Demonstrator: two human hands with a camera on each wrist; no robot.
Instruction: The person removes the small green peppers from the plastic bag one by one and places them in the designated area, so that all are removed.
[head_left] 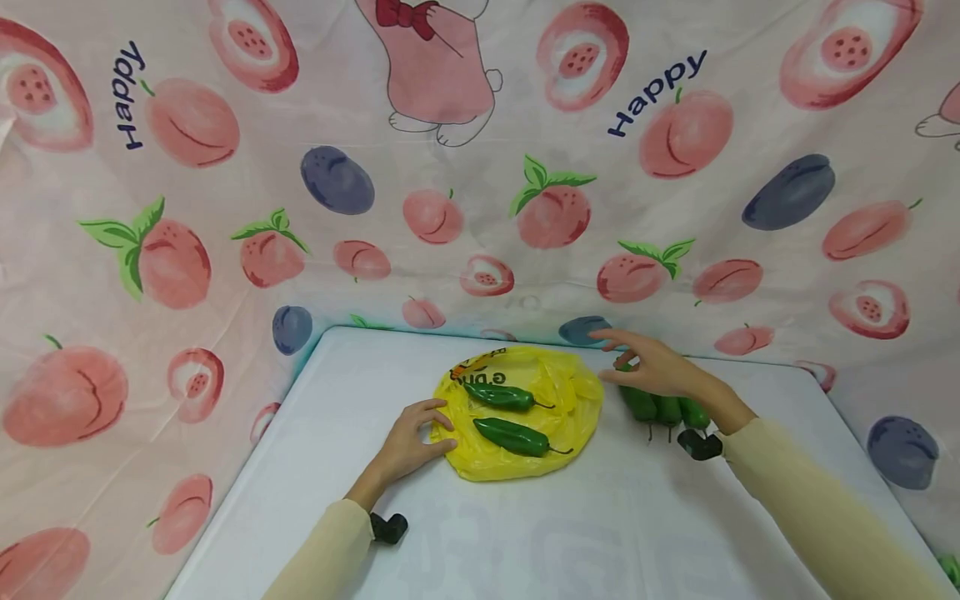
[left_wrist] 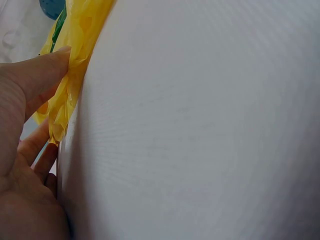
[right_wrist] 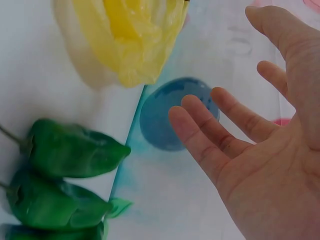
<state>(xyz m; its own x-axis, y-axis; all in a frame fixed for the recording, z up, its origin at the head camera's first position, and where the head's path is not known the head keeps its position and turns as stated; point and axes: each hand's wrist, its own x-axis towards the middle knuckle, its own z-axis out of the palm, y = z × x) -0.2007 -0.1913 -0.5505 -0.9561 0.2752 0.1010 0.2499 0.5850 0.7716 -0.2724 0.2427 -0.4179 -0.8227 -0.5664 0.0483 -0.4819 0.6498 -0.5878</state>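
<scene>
A yellow plastic bag (head_left: 576,433) with dark lettering lies spread on the white table. Two green peppers (head_left: 512,437) rest on it or in it, one behind the other, stems to the right. My left hand (head_left: 408,440) touches the bag's left edge, thumb and fingers spread apart; in the left wrist view the thumb (left_wrist: 45,72) lies against the yellow plastic. My right hand (head_left: 656,367) hovers between the bag and a row of green peppers (head_left: 667,411), fingers spread and holding nothing. The right wrist view shows these peppers (right_wrist: 75,150) apart from the palm.
The white table (head_left: 525,542) ends at a back edge against a peach-printed cloth (head_left: 465,192), which also hangs along the left side. A black wrist device (head_left: 388,528) sits at the left cuff, another (head_left: 701,444) at the right cuff.
</scene>
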